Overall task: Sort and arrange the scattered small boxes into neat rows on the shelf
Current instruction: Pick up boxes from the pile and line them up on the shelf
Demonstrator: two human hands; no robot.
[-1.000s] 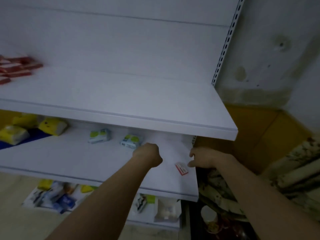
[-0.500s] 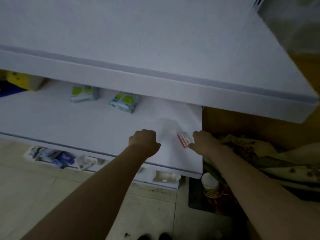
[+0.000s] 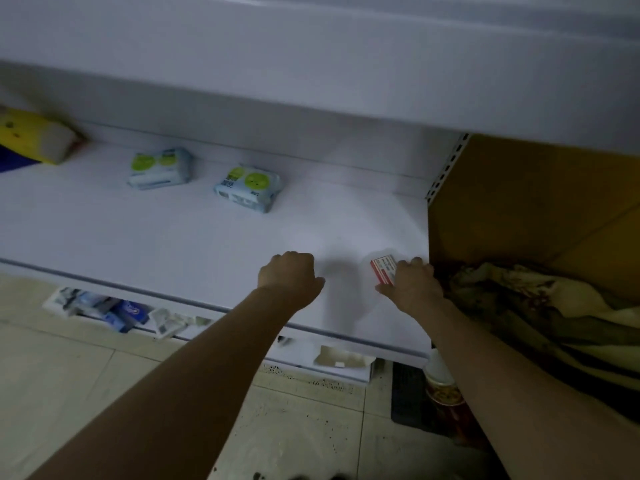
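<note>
A small red and white box point(image 3: 383, 269) stands on edge near the right end of the white middle shelf point(image 3: 173, 244). My right hand point(image 3: 412, 284) holds it, fingers over its right side and thumb below it. My left hand point(image 3: 289, 277) rests on the shelf as a closed fist, a little to the left of the box; nothing shows in it. Further back lie two blue and white packs with green circles, one point(image 3: 160, 168) at the left and one point(image 3: 248, 188) nearer the middle.
A yellow pack point(image 3: 33, 135) sits at the shelf's far left. The upper shelf point(image 3: 311, 64) overhangs. Several boxes point(image 3: 114, 313) lie on the lowest shelf. To the right are an orange wall point(image 3: 536, 209), bundled cloth point(image 3: 540, 306) and a jar point(image 3: 443, 386) on the floor.
The view has dropped and moved closer to the middle shelf. My right hand has closed around the red and white box, which now stands on edge. My left fist has stayed in place.
</note>
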